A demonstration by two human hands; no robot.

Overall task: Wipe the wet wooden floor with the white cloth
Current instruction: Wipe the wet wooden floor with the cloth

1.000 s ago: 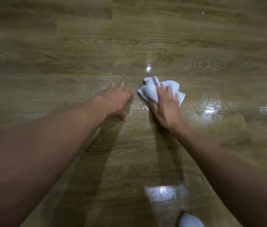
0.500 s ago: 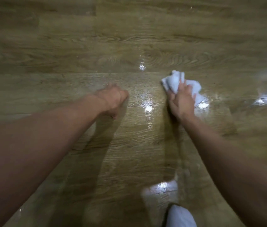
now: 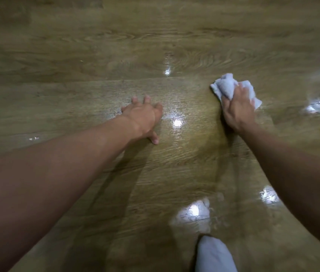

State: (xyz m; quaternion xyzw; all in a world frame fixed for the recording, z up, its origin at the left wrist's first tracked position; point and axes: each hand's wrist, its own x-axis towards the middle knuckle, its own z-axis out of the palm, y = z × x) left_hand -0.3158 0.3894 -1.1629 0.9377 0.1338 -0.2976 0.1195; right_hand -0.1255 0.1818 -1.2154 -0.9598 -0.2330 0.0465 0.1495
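Left hand flat on the wooden floor, fingers spread wide, thumb out to the side, holding nothing. Bright wet glare just right of it, on a plank seam. Right hand well apart from the left, fingers curved over the bunched white cloth, pressing it to the floor; cloth sticks out beyond the fingertips on the far side. Bigger wet patch nearer the camera. White fabric shape at bottom edge, can't tell what. Nothing blocks the cloth but the hand.

Wooden floor lay open ahead and right of the right hand gripping the white cloth. Left hand stood well apart to its left; a white fabric shape lay behind it.
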